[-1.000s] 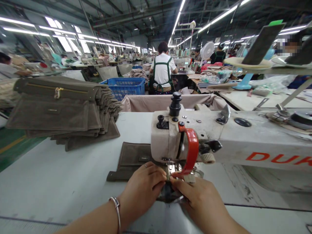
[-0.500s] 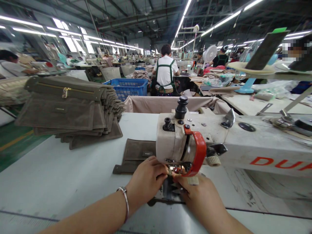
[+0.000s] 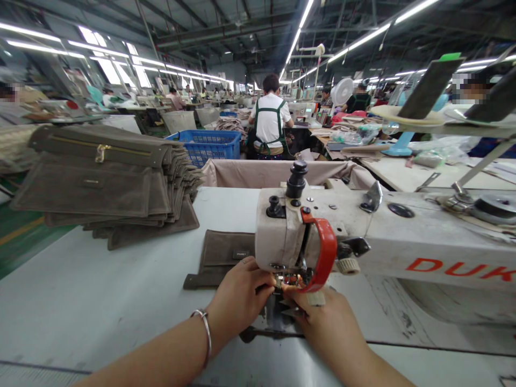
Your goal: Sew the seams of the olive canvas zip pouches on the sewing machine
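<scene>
My left hand (image 3: 239,290), with a silver bangle on the wrist, pinches a small piece at the needle area of the sewing machine (image 3: 278,231). What that piece is stays too small to make out. My right hand (image 3: 328,317) is curled beside it, its index fingertip at the same spot under the presser foot. Two pointed metal blades, like those of thread snips (image 3: 291,310), stick out from under its fingers. Behind my left hand, a brown-grey fabric panel (image 3: 217,250) with a small label lies flat, partly hidden by the machine head. The red guard (image 3: 326,250) curves above my right fingers.
A stack of brown-grey pouch pieces (image 3: 97,188) with a gold zipper stands at the left of the white table (image 3: 121,301). Beyond the table edge is a cloth-lined bin (image 3: 250,173), then a blue crate (image 3: 209,148). A co-worker (image 3: 270,118) sits farther back.
The view has shifted slightly, moving the scene a little to the left. Both hands stay at the needle area with almost the same grip.
</scene>
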Demonstrator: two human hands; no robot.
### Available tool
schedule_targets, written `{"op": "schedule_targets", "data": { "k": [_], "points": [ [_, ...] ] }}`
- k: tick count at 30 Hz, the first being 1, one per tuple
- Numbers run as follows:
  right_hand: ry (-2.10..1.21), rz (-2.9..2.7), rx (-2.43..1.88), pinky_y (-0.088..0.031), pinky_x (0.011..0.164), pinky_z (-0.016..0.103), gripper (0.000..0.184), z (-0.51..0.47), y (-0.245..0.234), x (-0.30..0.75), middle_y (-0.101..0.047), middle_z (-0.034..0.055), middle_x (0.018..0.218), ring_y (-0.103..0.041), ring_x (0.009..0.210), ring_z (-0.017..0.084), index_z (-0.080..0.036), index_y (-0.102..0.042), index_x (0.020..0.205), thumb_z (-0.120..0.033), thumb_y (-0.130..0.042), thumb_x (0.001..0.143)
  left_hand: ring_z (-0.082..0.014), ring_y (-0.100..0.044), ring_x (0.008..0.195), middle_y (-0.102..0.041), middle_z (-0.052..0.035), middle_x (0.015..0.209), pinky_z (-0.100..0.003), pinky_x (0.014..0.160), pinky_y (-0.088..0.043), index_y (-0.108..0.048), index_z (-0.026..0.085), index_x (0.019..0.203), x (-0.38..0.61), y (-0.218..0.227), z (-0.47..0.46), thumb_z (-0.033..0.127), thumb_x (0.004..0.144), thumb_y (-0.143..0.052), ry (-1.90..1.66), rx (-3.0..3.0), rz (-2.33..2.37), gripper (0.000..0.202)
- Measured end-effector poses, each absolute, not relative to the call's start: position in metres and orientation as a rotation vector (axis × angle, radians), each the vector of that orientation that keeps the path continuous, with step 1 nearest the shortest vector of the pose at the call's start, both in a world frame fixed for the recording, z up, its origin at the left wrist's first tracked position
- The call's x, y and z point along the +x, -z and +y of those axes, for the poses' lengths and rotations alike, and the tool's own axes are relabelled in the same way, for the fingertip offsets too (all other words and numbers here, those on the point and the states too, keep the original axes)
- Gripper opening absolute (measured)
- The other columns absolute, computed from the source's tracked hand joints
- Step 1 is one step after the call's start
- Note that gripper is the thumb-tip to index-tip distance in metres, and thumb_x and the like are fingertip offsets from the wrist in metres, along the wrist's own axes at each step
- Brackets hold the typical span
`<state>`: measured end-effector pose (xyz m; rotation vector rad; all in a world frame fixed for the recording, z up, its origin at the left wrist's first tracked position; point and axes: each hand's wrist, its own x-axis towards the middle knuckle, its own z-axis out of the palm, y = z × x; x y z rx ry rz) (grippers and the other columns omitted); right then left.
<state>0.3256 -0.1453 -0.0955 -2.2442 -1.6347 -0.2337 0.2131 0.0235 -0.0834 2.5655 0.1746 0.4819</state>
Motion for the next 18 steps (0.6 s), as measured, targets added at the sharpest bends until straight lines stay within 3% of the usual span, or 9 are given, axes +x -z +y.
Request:
{"op": "schedule_targets", "data": {
  "k": [6, 18],
  "points": [
    [0.197, -1.615, -2.310, -0.053, 0.063, 0.027, 0.035, -0.1446, 0.0957, 0.3248, -0.074, 0.0065, 0.092, -0.069, 0.073, 0.020, -0.025, -0.076, 0.100, -0.006, -0.059, 0.075, -0.0233, -0.066, 0.089, -0.073, -0.0017, 0.088, -0.036, 0.081, -0.052, -0.071, 0.021, 0.079, 0.2142, 0.0841, 0.0231, 0.007, 0.081, -0.066, -0.475, 2.565, 0.184, 0.016],
    [0.102, -1.609, -2.380, -0.056, 0.069, 0.032, 0.034, -0.1429, 0.0946, 0.3227, -0.075, 0.0046, 0.099, -0.070, 0.079, 0.024, -0.027, -0.075, 0.102, -0.008, -0.064, 0.077, -0.0229, -0.065, 0.098, -0.074, -0.0002, 0.096, -0.035, 0.087, -0.051, -0.073, 0.024, 0.085, 0.2127, 0.0891, 0.0237, 0.008, 0.081, -0.072, -0.453, 2.548, 0.217, 0.016]
  ]
}}
